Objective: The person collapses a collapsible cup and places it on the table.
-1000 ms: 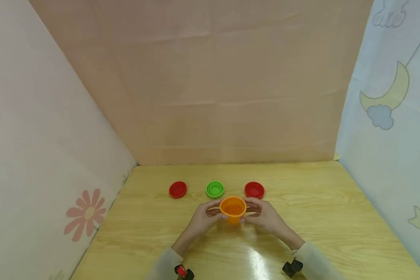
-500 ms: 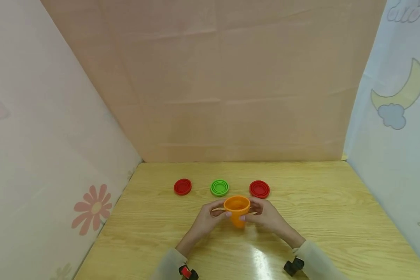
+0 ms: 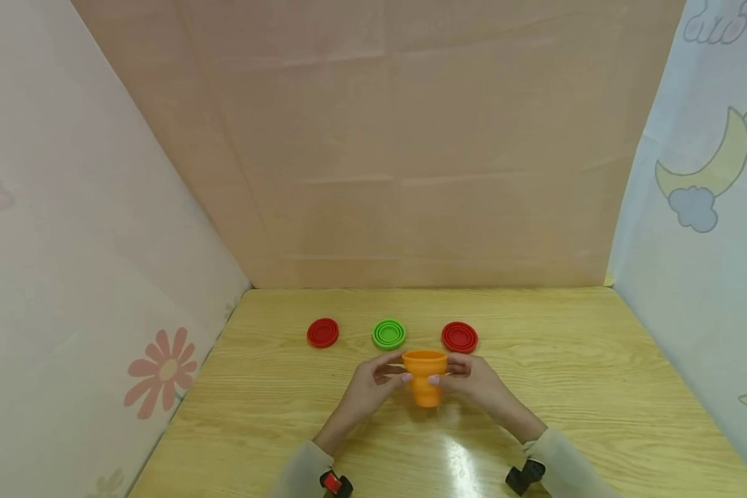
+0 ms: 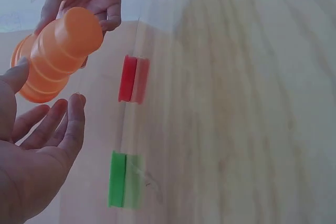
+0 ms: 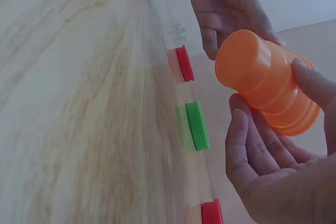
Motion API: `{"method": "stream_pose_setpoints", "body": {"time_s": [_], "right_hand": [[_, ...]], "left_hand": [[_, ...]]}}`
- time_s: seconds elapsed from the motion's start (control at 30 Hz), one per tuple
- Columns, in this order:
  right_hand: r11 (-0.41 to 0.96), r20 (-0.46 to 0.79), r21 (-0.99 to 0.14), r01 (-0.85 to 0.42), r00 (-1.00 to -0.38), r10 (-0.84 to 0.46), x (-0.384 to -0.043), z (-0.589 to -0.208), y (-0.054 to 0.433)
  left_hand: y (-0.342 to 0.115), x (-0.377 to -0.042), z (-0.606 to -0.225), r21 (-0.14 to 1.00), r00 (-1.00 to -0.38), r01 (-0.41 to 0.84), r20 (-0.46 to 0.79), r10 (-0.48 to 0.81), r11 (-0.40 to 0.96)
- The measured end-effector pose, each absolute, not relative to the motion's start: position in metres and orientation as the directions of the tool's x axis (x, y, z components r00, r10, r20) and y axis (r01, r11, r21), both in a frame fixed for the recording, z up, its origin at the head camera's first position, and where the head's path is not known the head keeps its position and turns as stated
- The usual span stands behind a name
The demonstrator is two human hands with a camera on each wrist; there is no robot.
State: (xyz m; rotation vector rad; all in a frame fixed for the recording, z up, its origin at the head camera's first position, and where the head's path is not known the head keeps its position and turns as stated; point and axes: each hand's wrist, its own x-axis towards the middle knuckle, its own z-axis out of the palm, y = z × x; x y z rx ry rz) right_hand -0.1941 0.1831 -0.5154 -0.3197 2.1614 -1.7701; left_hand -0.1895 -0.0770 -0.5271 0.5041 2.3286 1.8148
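An orange collapsible cup, drawn out to its full ringed height, is held above the table between both hands. My left hand pinches its left side, thumb in front and fingers behind. On the opposite side my right hand grips it the same way, its thumb laid along the cup wall. Both wrist views show the stepped rings and the flat base of the cup. Its mouth faces up, and in the head view the rim is seen almost edge-on.
Behind the hands, a red collapsed cup, a green collapsed cup and another red collapsed cup lie flat in a row on the wooden table. A brown backdrop and patterned side walls enclose the table.
The orange cup has tipped from showing its open inside to showing its side, its base swinging toward the person. Both hands keep their hold; the head view has shifted slightly.
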Motion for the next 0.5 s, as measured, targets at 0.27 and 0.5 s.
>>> {"method": "stream_pose_setpoints", "body": {"time_s": [0.27,0.5], "right_hand": [[0.098,-0.132,-0.990,0.100,-0.900,-0.415,-0.1934,-0.5139,0.1846],[0.101,-0.186,-0.982,0.156,-0.864,-0.469,-0.1916,-0.5138,0.1862]], "left_hand": [[-0.0766,-0.1944,-0.5204,0.968,-0.924,0.191,0.121,0.364,0.164],[-0.0739,-0.1968,-0.5207,0.960,-0.910,0.226,0.147,0.388,0.166]]}}
